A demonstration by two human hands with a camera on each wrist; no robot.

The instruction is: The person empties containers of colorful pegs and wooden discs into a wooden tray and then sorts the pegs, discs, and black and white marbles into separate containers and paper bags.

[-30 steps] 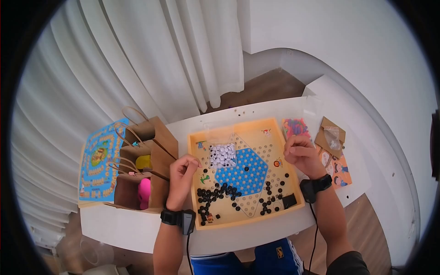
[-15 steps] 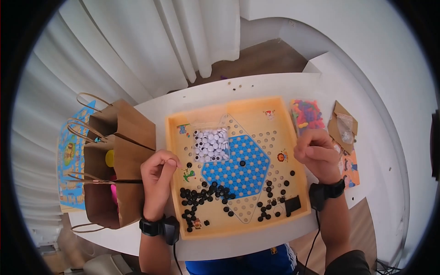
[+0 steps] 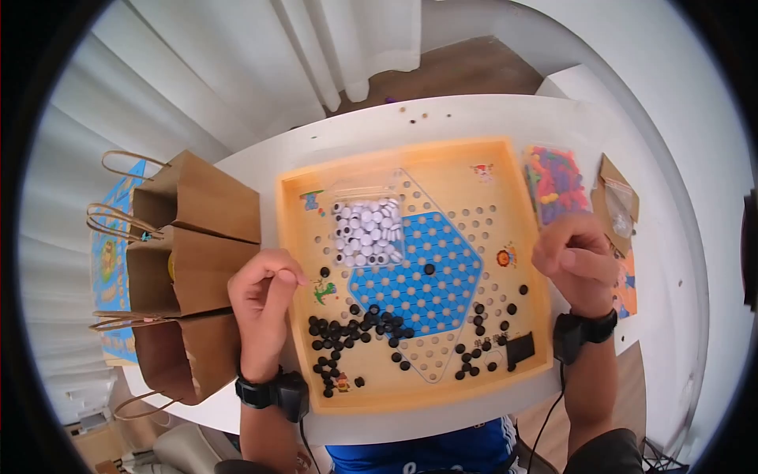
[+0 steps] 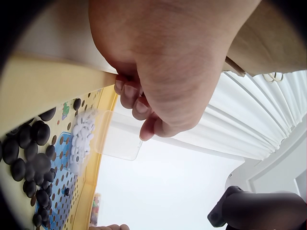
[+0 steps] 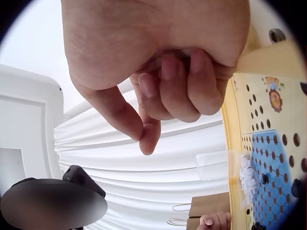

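My left hand (image 3: pixel 264 288) hovers at the left rim of a yellow wooden game board (image 3: pixel 434 401), fingers curled in and thumb tip against the index finger. Off the right rim, my right hand (image 3: pixel 580 265) is held in a similar curl, its thumb and index tips meeting in the right wrist view. Neither hand shows anything in its grasp. On the board lie a clear box of white pieces (image 3: pixel 367 229), its lid raised, and many loose black pieces (image 3: pixel 347 328). A single black piece (image 3: pixel 429 269) sits on the blue hexagonal grid (image 3: pixel 442 296).
Brown paper bags (image 3: pixel 217 189) stand left of the board, with a blue printed sheet (image 3: pixel 114 261) behind them. Beyond my right hand are a clear box of colourful pieces (image 3: pixel 557 186) and a brown paper packet (image 3: pixel 620 205). Several tiny bits (image 3: pixel 425 115) dot the table's far edge.
The head view has shifted, so the board looks larger and the bags show more from their sides. Both hands keep their curled pose beside the board, and the pieces stay put.
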